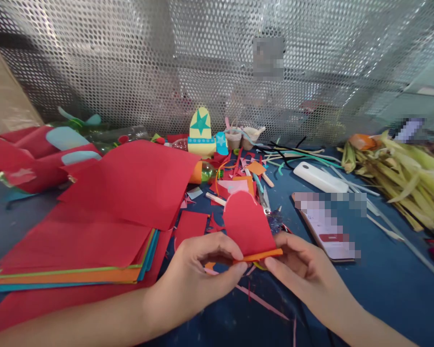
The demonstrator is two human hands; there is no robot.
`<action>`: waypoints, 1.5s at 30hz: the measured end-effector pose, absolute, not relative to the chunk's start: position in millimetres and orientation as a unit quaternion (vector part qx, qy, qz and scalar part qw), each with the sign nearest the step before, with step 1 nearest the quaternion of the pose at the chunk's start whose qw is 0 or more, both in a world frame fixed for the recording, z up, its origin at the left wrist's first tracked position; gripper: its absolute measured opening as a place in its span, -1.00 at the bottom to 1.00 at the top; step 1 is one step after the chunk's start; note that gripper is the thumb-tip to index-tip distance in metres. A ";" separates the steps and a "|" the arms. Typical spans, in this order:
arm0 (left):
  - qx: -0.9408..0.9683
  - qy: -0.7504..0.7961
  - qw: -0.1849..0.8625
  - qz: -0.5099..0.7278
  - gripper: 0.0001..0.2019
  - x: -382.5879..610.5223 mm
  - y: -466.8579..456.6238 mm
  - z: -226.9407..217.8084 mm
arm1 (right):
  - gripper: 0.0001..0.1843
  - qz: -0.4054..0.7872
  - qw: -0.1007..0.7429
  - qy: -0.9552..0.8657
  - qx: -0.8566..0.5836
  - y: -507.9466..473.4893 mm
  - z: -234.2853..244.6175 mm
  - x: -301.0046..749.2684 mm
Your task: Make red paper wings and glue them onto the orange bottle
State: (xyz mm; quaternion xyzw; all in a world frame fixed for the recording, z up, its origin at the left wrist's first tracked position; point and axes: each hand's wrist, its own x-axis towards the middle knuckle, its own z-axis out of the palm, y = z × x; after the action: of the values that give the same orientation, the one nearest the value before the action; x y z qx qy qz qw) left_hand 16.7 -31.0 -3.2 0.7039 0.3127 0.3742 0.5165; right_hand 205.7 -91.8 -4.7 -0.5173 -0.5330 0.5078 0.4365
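Observation:
Between my hands is a red paper piece [246,222] with a rounded top, held upright a little above the table. Along its straight bottom edge runs a narrow orange paper strip [262,255]. My left hand [206,270] pinches the left bottom corner between thumb and fingers. The right corner, with the strip's end, is gripped by my right hand [300,265], its thumb in front. Behind the piece lie scissors [264,200], partly hidden, and many paper scraps [235,185]. A red paper rectangle [191,226] lies beyond my left hand.
A stack of coloured paper [79,236] fills the left side, beside red rolled shapes [39,156]. A phone [325,231], a white device [320,177] and corn husks [394,168] are on the right. At the back stand a yellow paper shape [199,127] and small cups [233,139].

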 end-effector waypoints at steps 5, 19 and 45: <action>0.708 0.330 0.514 0.355 -0.91 18.1 -31.9 -7.7 | -0.82 0.494 0.439 -0.511 -0.550 -92.1 -9.5 202.3; 0.635 0.370 0.576 0.357 -0.91 26.2 -36.3 -13.2 | -0.82 0.459 0.421 -0.545 -0.562 -96.3 -10.8 197.9; 0.769 0.324 0.362 0.415 -0.86 15.8 -19.4 -13.0 | -0.76 -0.040 0.181 -0.741 -0.645 -90.6 -5.8 230.7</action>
State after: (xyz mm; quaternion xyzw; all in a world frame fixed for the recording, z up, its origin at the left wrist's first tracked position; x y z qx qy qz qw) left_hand 15.8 -19.4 -13.0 0.7693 0.3245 0.4147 0.3619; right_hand 230.7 -90.6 -5.8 -0.6450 -0.7413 -0.0403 0.1811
